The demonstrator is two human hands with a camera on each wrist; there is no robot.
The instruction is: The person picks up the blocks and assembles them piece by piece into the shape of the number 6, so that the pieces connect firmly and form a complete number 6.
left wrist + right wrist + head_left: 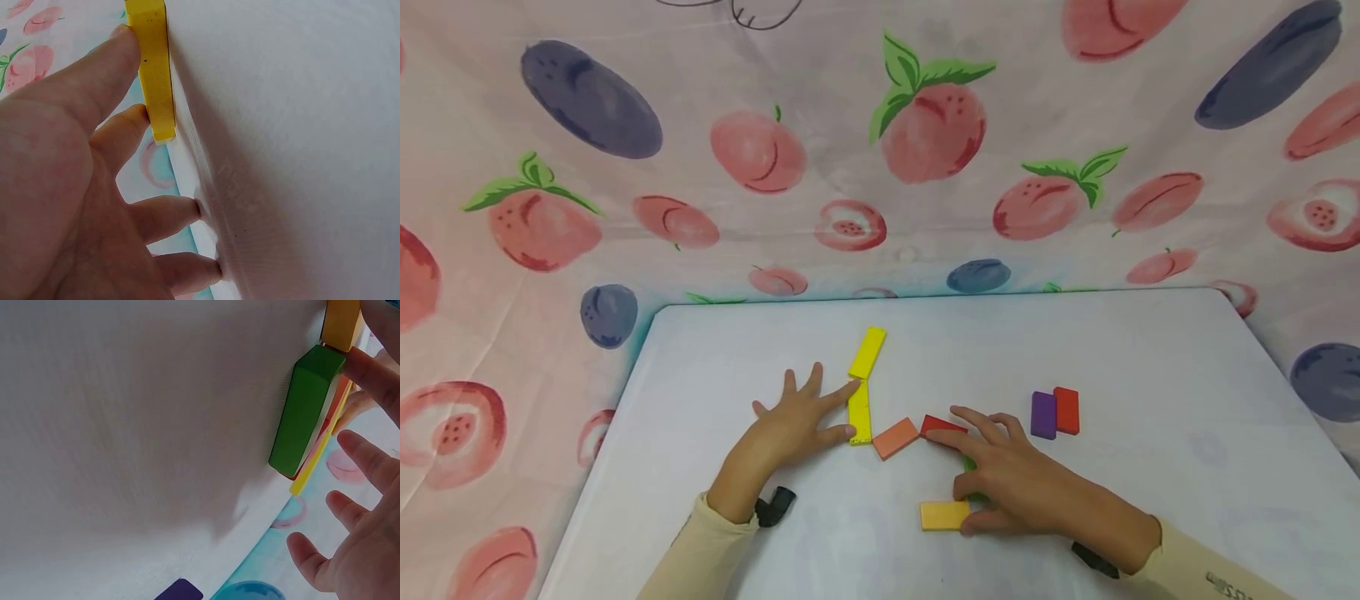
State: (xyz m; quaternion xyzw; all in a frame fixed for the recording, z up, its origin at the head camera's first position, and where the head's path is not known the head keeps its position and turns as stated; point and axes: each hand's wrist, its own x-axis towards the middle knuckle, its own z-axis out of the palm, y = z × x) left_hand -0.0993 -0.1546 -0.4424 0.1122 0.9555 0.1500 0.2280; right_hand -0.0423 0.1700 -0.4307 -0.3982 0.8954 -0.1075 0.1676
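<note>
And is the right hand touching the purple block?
Apart. The right wrist view shows a clear gap between the right hand and the purple block.

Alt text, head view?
The left hand touches a yellow block in a bent row of blocks on a white table; the right hand partly covers a green block. Farther right, a purple block lies beside a red block.

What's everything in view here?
Yellow blocks: 2, yellow, leftmost
Salmon block: 1, salmon, between yellow and red
Red blocks: 2, red, centre and right
Purple block: 1, purple, beside right red
Amber block: 1, amber, front centre
Green block: 1, green, beside amber
Tabletop: 1, white, beneath blocks
Fruit-print cloth: 1, pale, behind tabletop
Wrist devices: 2, black, at wrists
Sleeves: 2, beige, on forearms
Left hand: 1, bare, touching yellow
Right hand: 1, bare, over green
</note>
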